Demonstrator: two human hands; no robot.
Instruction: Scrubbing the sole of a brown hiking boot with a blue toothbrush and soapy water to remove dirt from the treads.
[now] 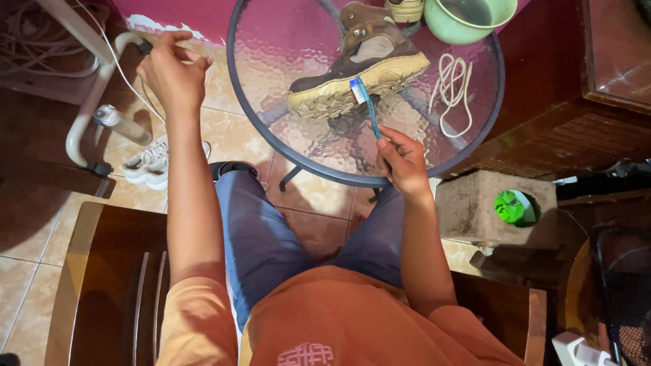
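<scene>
A: R fingers?
B: Right hand is wrapped round the handle of a teal toothbrush, thumb on top. Bristle head points away from the person, touching the sole edge of the brown boot.
A: Boot where?
B: Lying on its side on the round glass table, tan sole toward the brush. White lace coiled just beside it to the R, green bowl at the far rim.
A: L hand?
B: Left hand is raised off the table's L side, over the tiled floor; fingers loosely curled, gripping nothing I can see.
A: Around that?
B: White sneaker and a clear bottle on the floor, near a bent white tube frame.
</scene>
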